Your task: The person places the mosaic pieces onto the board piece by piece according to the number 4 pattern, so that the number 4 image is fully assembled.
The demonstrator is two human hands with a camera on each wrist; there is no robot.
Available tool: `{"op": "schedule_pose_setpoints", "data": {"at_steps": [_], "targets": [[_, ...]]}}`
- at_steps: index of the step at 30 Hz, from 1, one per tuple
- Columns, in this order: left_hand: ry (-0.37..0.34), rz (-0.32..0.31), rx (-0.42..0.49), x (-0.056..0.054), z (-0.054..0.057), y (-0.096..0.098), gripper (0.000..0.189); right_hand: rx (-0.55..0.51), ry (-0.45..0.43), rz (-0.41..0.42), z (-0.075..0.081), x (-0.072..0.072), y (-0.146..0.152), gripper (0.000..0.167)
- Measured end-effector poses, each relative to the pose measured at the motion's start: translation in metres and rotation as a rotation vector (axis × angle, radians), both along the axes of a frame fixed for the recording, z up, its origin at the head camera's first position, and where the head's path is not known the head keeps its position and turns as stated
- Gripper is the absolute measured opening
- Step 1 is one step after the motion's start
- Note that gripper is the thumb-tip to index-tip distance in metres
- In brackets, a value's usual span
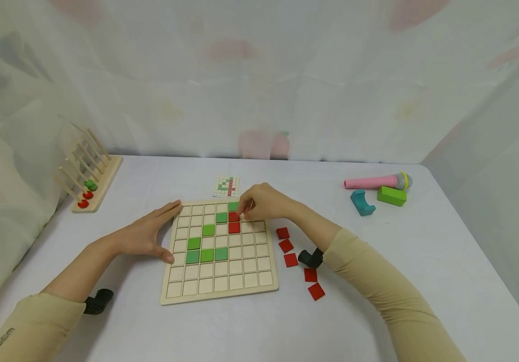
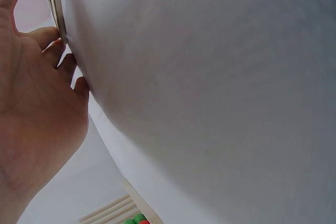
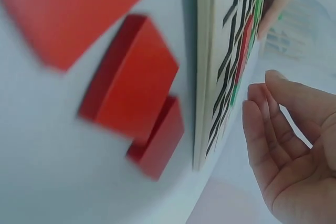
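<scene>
A wooden grid board (image 1: pixel 220 291) lies on the table, with several green tiles (image 1: pixel 208 230) and two red tiles (image 1: pixel 234 228) in its squares. My left hand (image 1: pixel 151 232) rests along the board's left edge, fingers near the far corner and thumb lower down; in the left wrist view its fingertips meet the board's side. Over the upper right of the board is my right hand (image 1: pixel 264 202), its fingertips right at the upper red tile. The right wrist view shows this hand's (image 3: pixel 294 140) thumb and fingers loosely bent, with no tile between them.
Several loose red tiles (image 1: pixel 290 260) lie right of the board, below the right forearm. A pattern card (image 1: pixel 226 186) sits behind the board. A peg stand (image 1: pixel 101 188) with beads is at left. A pink microphone (image 1: pixel 370 182), green block (image 1: pixel 392 196) and teal arch block (image 1: pixel 362 203) lie at right.
</scene>
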State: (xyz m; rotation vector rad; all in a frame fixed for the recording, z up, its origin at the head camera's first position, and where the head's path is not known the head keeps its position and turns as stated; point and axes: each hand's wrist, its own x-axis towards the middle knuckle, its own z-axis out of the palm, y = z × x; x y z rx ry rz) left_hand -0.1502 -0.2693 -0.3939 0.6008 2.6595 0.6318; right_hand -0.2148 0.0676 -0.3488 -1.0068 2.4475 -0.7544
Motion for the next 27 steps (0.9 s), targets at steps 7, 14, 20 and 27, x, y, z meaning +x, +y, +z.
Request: {"op": "schedule_pose_setpoints", "data": {"at_steps": [7,14,20,27], "targets": [[0.005,0.003,-0.008,0.000,0.000,0.000,0.140,-0.011,-0.052,-0.017,-0.005,-0.007,0.022,0.014],[0.004,0.002,-0.016,0.001,0.001,0.000,0.140,0.013,-0.080,-0.020,-0.009,-0.009,0.041,0.015],[0.002,-0.001,-0.013,0.001,0.001,0.000,0.140,0.041,-0.107,-0.001,-0.012,-0.009,0.057,0.008],[-0.004,0.003,-0.011,0.001,0.002,0.000,0.140,0.067,-0.180,0.031,-0.017,-0.013,0.072,0.007]]}}
